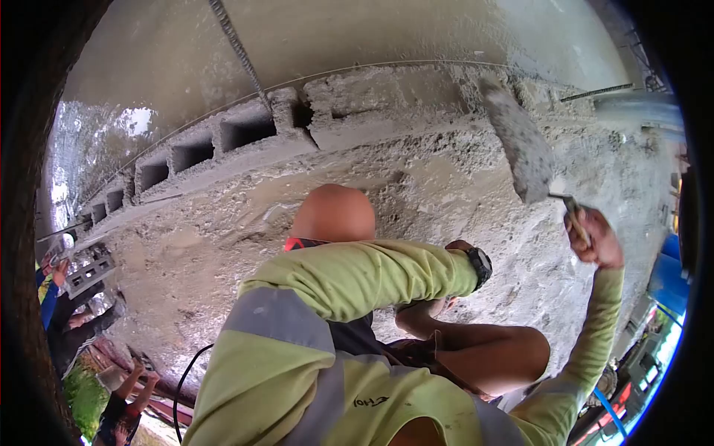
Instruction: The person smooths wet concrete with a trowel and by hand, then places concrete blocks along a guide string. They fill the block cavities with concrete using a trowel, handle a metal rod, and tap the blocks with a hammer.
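My right hand (595,238) is closed round the handle of a trowel (559,195), off to the right at the end of a stretched arm. Grey mortar coats its long blade (518,141), which reaches up to the top of the concrete block course (387,93). My left arm lies bent across my body, with a dark watch (481,267) at the wrist. Only a small part of my left hand (459,245) shows beside the watch; its fingers are hidden. Below the blocks is a rough, wet cement surface (446,186).
Open block cores (249,132) run along the left of the course. A ribbed steel bar (238,48) rises there, and another bar (597,92) sticks out at right. A string line (357,68) follows the blocks. Other people (126,401) are at lower left; a blue barrel (668,282) stands right.
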`<state>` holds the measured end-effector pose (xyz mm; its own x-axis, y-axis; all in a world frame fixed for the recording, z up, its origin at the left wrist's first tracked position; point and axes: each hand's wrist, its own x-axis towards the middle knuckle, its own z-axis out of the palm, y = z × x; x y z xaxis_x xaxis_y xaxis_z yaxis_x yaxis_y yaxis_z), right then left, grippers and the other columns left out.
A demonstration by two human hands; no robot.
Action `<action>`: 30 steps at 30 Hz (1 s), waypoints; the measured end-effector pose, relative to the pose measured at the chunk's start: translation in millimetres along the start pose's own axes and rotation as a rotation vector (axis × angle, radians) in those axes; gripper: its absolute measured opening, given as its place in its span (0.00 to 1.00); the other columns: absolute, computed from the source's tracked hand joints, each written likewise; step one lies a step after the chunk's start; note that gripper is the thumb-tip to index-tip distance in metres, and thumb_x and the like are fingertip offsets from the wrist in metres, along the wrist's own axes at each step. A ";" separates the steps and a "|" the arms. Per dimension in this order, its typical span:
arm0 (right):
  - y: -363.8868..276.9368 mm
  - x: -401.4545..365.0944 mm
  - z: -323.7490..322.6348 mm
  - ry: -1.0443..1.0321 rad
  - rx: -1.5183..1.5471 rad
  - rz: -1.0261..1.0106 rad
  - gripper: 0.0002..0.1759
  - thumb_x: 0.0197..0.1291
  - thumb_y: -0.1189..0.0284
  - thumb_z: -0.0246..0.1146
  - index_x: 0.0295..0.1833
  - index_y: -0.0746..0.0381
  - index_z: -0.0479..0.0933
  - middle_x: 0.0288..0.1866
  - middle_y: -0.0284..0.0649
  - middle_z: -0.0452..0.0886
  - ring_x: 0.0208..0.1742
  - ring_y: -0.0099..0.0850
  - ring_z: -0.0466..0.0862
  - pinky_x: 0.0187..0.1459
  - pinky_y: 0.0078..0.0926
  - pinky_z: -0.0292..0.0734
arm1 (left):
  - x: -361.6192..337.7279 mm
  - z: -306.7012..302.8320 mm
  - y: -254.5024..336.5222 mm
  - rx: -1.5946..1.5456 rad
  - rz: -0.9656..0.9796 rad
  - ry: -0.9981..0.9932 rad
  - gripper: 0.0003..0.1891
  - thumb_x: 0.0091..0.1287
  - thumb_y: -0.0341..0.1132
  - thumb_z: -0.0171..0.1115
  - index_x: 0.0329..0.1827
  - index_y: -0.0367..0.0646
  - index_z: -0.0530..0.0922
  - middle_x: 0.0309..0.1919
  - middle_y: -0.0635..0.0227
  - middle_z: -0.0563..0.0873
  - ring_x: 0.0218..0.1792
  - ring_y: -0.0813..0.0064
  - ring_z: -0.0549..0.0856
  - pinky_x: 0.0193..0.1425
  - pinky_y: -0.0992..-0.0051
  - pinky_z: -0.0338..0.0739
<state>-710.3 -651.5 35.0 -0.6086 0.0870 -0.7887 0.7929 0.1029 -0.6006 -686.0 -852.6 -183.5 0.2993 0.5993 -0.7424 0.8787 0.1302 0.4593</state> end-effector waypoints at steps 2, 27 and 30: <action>-54.8 15.0 17.3 -0.096 -0.105 0.034 0.24 0.70 0.50 0.59 0.38 0.62 0.73 0.17 0.27 0.64 0.12 0.12 0.55 0.10 0.15 0.44 | -3.8 -4.9 1.2 -0.006 0.004 0.023 0.11 0.61 0.46 0.70 0.48 0.67 0.86 0.46 0.74 0.89 0.46 0.66 0.87 0.51 0.52 0.81; -303.2 95.9 219.1 -0.174 -1.220 0.155 0.26 0.71 0.51 0.59 0.38 0.66 0.81 0.15 0.29 0.63 0.12 0.15 0.54 0.11 0.19 0.47 | -85.3 -41.9 -25.7 -0.081 0.053 0.565 0.07 0.59 0.43 0.68 0.39 0.57 0.86 0.37 0.67 0.88 0.37 0.63 0.87 0.44 0.51 0.81; -314.2 86.3 245.2 -0.083 -1.474 0.049 0.27 0.70 0.50 0.60 0.38 0.65 0.83 0.13 0.32 0.66 0.09 0.18 0.61 0.11 0.20 0.55 | -80.5 -32.5 -31.5 -0.072 0.030 0.546 0.07 0.59 0.43 0.68 0.38 0.56 0.86 0.36 0.66 0.88 0.36 0.63 0.87 0.43 0.51 0.81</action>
<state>-1004.9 -919.3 123.4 -0.5389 0.0693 -0.8395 0.0367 0.9976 0.0588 -749.9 -879.3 -122.3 0.0701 0.9237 -0.3766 0.8392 0.1495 0.5229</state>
